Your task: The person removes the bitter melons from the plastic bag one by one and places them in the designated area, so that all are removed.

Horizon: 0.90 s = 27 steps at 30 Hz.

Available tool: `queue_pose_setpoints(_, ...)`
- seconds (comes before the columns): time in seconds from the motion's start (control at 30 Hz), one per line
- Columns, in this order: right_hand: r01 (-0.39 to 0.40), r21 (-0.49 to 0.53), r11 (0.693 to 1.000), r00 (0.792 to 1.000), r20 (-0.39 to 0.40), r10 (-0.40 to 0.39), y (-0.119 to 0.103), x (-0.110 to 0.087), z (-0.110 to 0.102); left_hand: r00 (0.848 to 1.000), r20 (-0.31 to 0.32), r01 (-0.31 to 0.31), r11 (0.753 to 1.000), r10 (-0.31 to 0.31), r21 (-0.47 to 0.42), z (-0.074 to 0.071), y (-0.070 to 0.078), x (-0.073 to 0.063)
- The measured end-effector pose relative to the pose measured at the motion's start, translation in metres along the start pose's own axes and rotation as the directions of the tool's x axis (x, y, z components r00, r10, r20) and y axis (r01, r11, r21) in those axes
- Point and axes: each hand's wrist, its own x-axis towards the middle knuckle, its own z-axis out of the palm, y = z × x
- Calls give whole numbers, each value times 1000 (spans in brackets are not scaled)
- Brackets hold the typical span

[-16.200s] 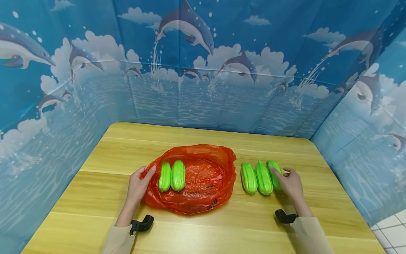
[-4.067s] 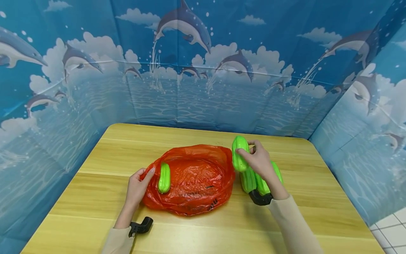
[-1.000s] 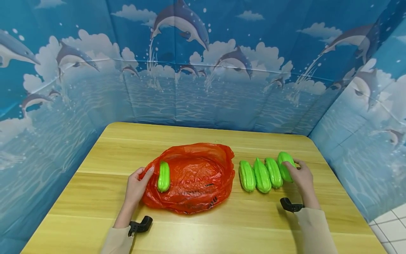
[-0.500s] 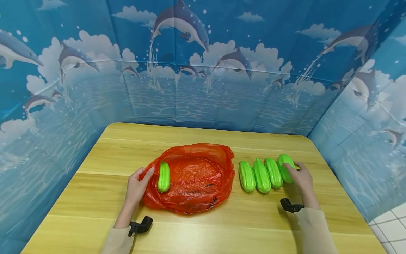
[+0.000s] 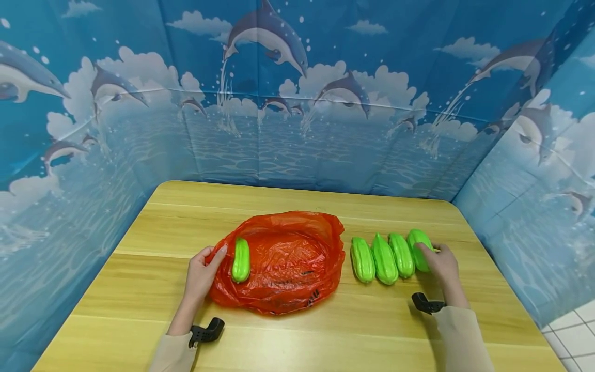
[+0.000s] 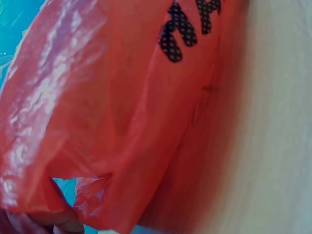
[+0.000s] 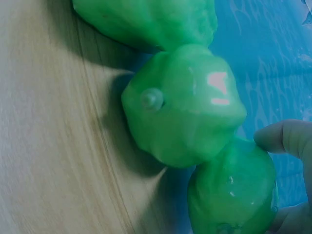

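Note:
My left hand (image 5: 201, 274) pinches the left rim of a red plastic bag (image 5: 297, 258) spread with its mouth open. On the bag's left part lies one green ribbed gourd (image 5: 240, 260). To the right of the bag several similar gourds stand side by side in a row, including a near one (image 5: 362, 259), a pointed one (image 5: 384, 258) and a third (image 5: 402, 255). My right hand (image 5: 439, 266) grips the rightmost gourd (image 5: 419, 250) at the row's end. In the right wrist view, thumb (image 7: 275, 138) and a finger lie on either side of that gourd (image 7: 234, 190).
All of it rests on a light wooden table (image 5: 279, 346) with rounded back corners. A blue dolphin-print curtain (image 5: 288, 144) hangs behind and along both sides. Black wrist mounts (image 5: 207, 330) sit at both wrists. White floor tiles (image 5: 572, 336) show at the lower right.
The right hand took a gourd from the bag, carried it right and set it at the row's right end, lowering it slightly in the last second. The left hand has stayed on the rim.

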Motion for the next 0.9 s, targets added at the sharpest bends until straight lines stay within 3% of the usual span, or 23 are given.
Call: queue_pose_setpoints(0.9, -33, -62, 997, 999, 31, 35, 4, 4, 2, 1000, -8, 4, 1000, -4, -4, 0, -1, 1)
